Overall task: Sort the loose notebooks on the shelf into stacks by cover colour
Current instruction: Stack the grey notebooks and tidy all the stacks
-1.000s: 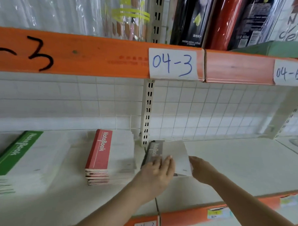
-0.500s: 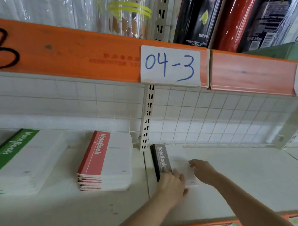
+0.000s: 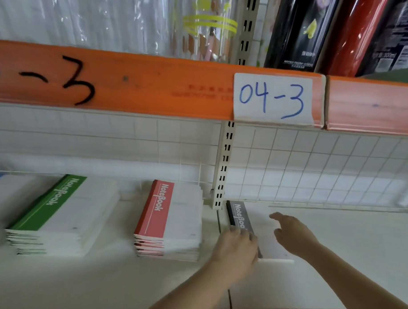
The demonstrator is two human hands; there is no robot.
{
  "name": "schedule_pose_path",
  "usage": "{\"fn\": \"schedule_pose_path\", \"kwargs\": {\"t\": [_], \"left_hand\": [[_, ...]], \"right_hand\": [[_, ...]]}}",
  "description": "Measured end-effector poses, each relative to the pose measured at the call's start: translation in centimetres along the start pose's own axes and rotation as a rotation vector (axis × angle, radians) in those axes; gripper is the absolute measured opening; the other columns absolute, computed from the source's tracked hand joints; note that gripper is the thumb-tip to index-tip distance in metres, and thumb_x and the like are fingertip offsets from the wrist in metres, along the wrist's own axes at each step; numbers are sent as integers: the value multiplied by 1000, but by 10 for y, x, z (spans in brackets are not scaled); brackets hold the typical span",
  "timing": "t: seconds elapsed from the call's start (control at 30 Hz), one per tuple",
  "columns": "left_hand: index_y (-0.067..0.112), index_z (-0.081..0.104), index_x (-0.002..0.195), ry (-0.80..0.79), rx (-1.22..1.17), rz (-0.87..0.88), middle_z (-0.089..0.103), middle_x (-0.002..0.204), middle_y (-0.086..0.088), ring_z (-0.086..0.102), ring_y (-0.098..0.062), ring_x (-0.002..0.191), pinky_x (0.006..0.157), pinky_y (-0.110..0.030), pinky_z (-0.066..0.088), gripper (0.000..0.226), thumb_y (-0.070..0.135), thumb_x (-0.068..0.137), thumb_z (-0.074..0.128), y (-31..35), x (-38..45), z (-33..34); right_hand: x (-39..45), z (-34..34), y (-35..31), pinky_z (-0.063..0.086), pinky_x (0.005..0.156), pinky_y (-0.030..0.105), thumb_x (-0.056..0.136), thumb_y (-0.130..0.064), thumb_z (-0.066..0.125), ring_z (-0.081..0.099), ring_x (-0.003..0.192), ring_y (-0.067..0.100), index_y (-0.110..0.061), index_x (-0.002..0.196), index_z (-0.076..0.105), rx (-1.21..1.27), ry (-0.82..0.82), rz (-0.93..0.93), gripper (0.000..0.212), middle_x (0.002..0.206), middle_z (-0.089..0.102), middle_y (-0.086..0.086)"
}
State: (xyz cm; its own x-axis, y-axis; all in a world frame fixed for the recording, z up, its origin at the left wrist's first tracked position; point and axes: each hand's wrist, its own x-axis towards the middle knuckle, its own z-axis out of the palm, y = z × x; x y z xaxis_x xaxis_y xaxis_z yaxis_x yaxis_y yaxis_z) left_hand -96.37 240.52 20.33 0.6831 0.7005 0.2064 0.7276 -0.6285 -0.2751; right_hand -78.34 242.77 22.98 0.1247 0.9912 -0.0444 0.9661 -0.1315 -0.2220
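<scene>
The black notebook [image 3: 240, 219] lies flat on the shelf [image 3: 334, 239], spine running away from the person. The left hand [image 3: 235, 250] rests fingers on its near-left edge; the right hand [image 3: 292, 236] hovers loosely spread over its right half, holding nothing.

Both bare forearms reach forward and up from the lower edge of the view. The left hand [image 3: 235, 250] lies palm down, back toward the camera, its fingers bent at the tips. The right hand [image 3: 292, 236] is lifted just beside it, fingers loosely spread and relaxed, index finger pointing left, gripping nothing.
</scene>
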Motion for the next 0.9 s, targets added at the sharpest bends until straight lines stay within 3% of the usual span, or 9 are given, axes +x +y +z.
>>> {"fn": "schedule_pose_path", "kwargs": {"t": [0.07,0.13,0.23,0.3,0.43,0.63,0.73,0.8,0.9], "left_hand": [[20,71,81,64,-13,-13,65,68,1,60,-18,62,58,-26,46,28,47,72,70,-17,-13,-12],[22,69,72,154,-84,-28,64,64,3,60,-16,60,67,-29,53,22,43,72,65,-34,-28,-24],[16,68,86,184,-192,-64,68,82,-2,64,-20,78,94,-40,49,34,34,84,39,-60,-61,-46],[9,63,105,161,-207,-70,67,103,-10,61,-27,95,99,-44,42,33,29,92,41,-77,-85,-55],[8,59,109,189,-178,-86,63,102,-10,60,-29,91,82,-40,48,28,29,93,47,-111,-139,-62],[17,62,99,218,-174,-177,66,90,1,62,-20,75,71,-32,52,39,36,86,30,-164,-225,-63],[20,64,91,225,-154,-227,66,80,5,62,-18,69,67,-29,52,32,36,82,38,-189,-268,-62],[21,65,88,237,-143,-251,65,76,6,62,-18,66,64,-27,51,31,37,82,40,-206,-297,-63],[24,66,82,248,-108,-289,63,66,9,60,-13,58,55,-22,46,29,40,79,42,-231,-336,-68]], "right_hand": [[-6,-5,-12,43,97,30,94,-17,44,49,124,18,-27,141,39,-79,23,-73,49,143,47,-2],[-12,-11,-23,37,103,29,95,-20,43,40,132,15,-28,146,32,-139,22,-143,52,148,39,-6],[-22,-18,-41,32,107,26,97,-30,43,33,136,11,-31,148,24,-184,36,-234,55,152,31,-12],[-31,-19,-56,30,108,25,97,-40,44,33,137,9,-33,149,22,-200,60,-280,57,153,29,-14],[-48,-15,-86,32,109,25,92,-51,47,36,135,10,-35,149,22,-213,98,-326,64,152,30,-14],[-71,1,-146,28,111,27,83,-74,38,32,139,9,-34,147,27,-200,161,-357,76,151,33,-14],[-86,8,-185,38,106,38,72,-84,23,47,130,18,-30,139,47,-215,194,-351,88,139,51,-7],[-97,15,-213,38,106,41,78,-80,26,53,124,19,-29,137,49,-234,248,-397,81,136,55,-7],[-120,21,-259,33,108,33,84,-62,51,48,128,17,-27,141,43,-160,210,-419,67,141,50,-7]]}}
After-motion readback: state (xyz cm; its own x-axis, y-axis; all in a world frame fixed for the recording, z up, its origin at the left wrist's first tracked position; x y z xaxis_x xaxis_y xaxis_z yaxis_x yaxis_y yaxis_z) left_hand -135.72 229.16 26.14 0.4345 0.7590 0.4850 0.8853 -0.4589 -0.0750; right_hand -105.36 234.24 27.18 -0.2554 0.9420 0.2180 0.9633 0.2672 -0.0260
